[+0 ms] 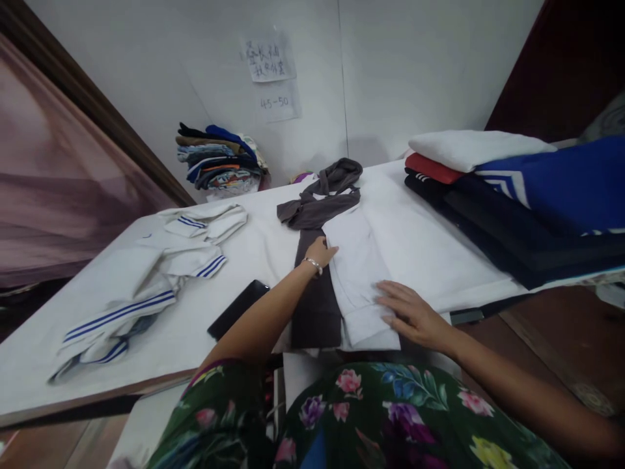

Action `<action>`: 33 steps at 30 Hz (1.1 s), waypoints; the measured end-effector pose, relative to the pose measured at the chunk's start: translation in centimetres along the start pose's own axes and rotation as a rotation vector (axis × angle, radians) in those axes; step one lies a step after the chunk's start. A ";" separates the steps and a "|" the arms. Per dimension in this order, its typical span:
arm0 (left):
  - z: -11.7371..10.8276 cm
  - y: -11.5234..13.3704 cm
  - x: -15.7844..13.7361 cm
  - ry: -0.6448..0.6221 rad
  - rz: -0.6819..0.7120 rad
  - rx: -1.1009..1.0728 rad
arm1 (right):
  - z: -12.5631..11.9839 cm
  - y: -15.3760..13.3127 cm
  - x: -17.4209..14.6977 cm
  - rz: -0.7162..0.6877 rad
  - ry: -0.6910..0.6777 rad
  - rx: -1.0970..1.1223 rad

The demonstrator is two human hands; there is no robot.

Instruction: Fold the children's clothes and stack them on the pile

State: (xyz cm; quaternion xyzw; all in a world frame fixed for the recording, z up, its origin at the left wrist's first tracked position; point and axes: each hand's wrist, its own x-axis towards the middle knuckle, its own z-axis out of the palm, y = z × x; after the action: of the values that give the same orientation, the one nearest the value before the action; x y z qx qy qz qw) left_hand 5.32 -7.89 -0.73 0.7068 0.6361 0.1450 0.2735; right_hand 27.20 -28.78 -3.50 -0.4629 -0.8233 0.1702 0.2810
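Note:
A dark grey and white hooded top [316, 312] lies partly folded in front of me, its hood at the far end. My left hand [319, 255] is closed on the fabric where the grey panel meets the white part; its fingertips are partly hidden. Over the right edge of the white part [359, 273], my right hand [413, 312] lies open, its fingers apart and touching the cloth near the front of the table.
White garments with blue stripes [146, 277] lie loosely at left, near a black phone [238, 308]. Stacked clothes [219, 159] stand by the wall. Another pile, with a blue garment [561, 176] and dark ones, covers the right end of the white table [430, 241].

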 end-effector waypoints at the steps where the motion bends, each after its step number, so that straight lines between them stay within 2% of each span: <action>1: 0.1 0.4 0.8 0.019 -0.024 -0.036 | 0.5 -0.2 0.3 -0.029 -0.032 -0.047; 6: 0.2 1.9 3.6 0.097 0.005 -0.132 | 2.4 -1.3 1.3 -0.019 -0.129 -0.167; 11: 0.3 0.5 3.9 0.099 0.022 -0.095 | 2.1 -1.6 1.0 -0.091 -0.137 -0.092; 13: 0.6 -0.2 3.7 0.078 0.015 -0.074 | 1.3 -1.1 0.6 -0.079 -0.084 -0.013; 17: 0.7 -0.7 3.0 0.086 0.024 -0.046 | -0.4 0.7 -1.1 0.063 0.120 0.030; 20: 0.4 -0.3 0.7 0.165 0.145 0.036 | -0.6 1.6 -2.4 0.087 0.095 -0.037; 23: 0.3 0.5 -3.9 0.194 0.393 0.100 | 0.0 1.6 -2.8 0.044 0.060 -0.077; 28: 1.3 1.3 -13.0 -0.163 0.848 0.227 | 1.3 1.5 -2.3 -0.036 0.093 -0.072; 30: 1.9 1.2 -14.7 -0.218 0.910 0.328 | 1.7 1.4 -2.2 -0.051 0.115 -0.059; 33: 2.3 1.2 -15.0 -0.211 0.880 0.395 | 2.2 1.0 -2.1 -0.067 0.170 -0.061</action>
State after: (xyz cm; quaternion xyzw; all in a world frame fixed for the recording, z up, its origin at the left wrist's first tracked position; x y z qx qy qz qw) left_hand 5.39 -23.06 0.22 0.9575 0.2616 0.0511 0.1100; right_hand 27.41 -30.12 -6.40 -0.4564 -0.8162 0.0955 0.3413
